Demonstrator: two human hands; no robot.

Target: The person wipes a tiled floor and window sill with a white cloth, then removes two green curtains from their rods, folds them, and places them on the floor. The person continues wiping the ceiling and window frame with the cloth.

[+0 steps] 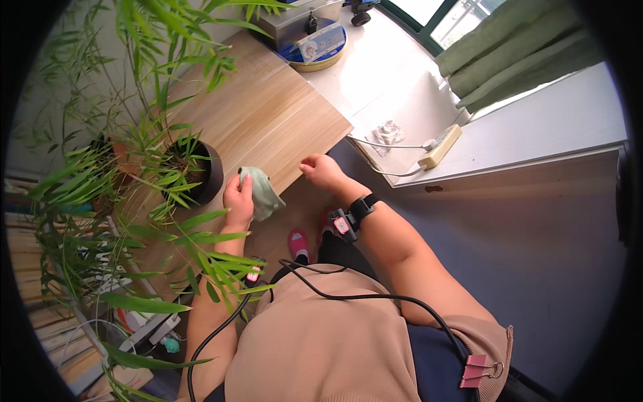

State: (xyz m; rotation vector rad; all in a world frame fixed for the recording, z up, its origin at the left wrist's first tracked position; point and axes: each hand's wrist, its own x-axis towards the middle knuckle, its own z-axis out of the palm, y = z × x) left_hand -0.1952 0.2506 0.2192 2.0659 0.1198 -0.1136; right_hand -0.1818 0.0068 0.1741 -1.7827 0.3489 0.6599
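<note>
My left hand (238, 202) grips a light green cloth (260, 193) between thumb and fingers, beside a dark round plant pot (213, 173). The cloth hangs down past the edge of the wooden tabletop (266, 108). My right hand (321, 171) is just off the tabletop's front corner, its fingers curled in towards the thumb. Nothing shows in it, though the inside of the palm is hidden. Each wrist wears a strapped device.
Leafy bamboo-like stems (171, 166) spread over the left side and partly cover my left forearm. A cream power strip (440, 146) with cables and a crumpled white tissue (386, 134) lie on the white sill. Behind the tabletop stands a blue and gold tin (321, 63).
</note>
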